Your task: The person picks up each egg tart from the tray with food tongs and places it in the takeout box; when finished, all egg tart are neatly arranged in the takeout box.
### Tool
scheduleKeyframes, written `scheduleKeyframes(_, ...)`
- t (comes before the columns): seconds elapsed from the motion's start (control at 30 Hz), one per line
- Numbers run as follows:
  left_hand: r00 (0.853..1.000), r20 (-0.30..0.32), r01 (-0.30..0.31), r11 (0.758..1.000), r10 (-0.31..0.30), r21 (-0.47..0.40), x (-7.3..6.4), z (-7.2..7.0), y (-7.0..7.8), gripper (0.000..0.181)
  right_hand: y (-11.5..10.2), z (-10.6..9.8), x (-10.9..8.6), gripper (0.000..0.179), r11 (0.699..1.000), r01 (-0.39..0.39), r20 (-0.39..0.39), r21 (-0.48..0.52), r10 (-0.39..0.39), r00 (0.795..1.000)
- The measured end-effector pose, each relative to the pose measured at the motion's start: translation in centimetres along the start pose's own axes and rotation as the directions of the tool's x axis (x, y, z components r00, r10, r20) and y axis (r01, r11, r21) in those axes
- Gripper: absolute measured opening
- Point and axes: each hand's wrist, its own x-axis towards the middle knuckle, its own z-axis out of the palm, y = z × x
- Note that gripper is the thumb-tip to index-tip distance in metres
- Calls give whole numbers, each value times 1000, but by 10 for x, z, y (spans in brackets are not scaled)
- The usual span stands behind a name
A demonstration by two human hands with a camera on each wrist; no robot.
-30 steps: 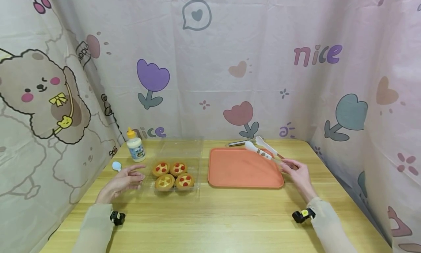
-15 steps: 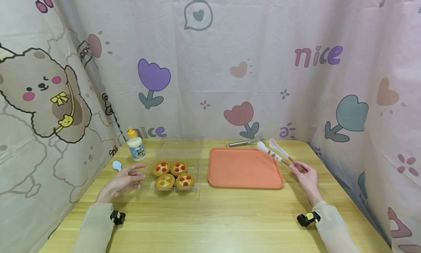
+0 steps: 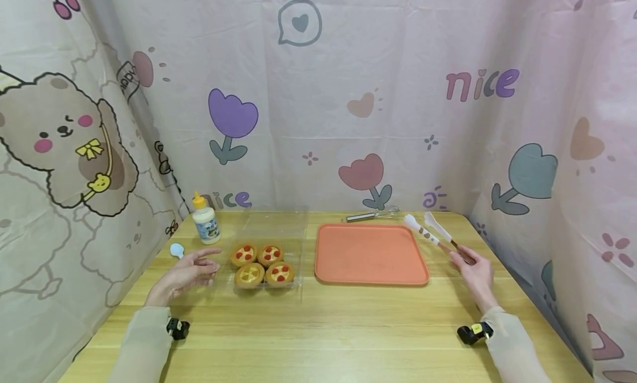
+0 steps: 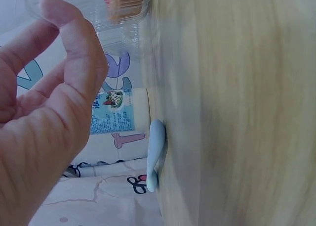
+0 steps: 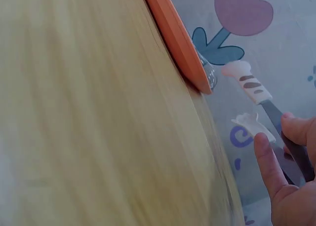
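Observation:
My right hand (image 3: 475, 269) grips a pair of kitchen tongs (image 3: 429, 237) by its brown arms, right of the orange tray. The tongs' two white paw-shaped tips stand apart with nothing between them, as the right wrist view also shows. My left hand (image 3: 186, 275) hovers with loosely bent fingers at the left side of a clear plastic box (image 3: 301, 264), fingertips close to its edge. Several small toy pizzas (image 3: 249, 275) sit in this box, most with red toppings, one with yellow wedges. Its transparent lid (image 3: 273, 224) is folded back behind them.
The orange tray (image 3: 370, 256) lies right of the box. A whisk (image 3: 370, 215) rests behind it. At the back left stands a white bottle (image 3: 206, 228) with a yellow nozzle cap, and a pale blue spoon (image 3: 176, 251) lies nearby. Curtains enclose the wooden table (image 3: 318, 333).
My right hand has moved to the right with the tongs, taking their tips from over the tray to beyond its right back corner. The left hand stays in place.

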Motion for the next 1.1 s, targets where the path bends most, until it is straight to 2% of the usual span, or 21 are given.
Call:
scheduleKeyframes(0.27,1000,6,-5,1000,5,-6,0,1,2,70,7,-7,2,52,989,-3,-26,-145,-1,1000)
scheduleKeyframes(0.5,1000,4,-4,1000,4,-2,0,1,1,70,8,-7,4,48,983,1,10,-186,1,1000)
scheduleKeyframes(0.67,1000,6,-8,1000,8,7,-1,0,2,70,6,-5,3,48,960,-1,28,-281,9,1000)
scheduleKeyframes(0.9,1000,8,-12,1000,12,-4,0,0,1,69,5,-6,3,52,968,-48,82,-246,70,994)
scheduleKeyframes(1.1,1000,7,-7,1000,7,4,0,0,0,70,6,-10,4,55,931,-43,127,-363,95,987)
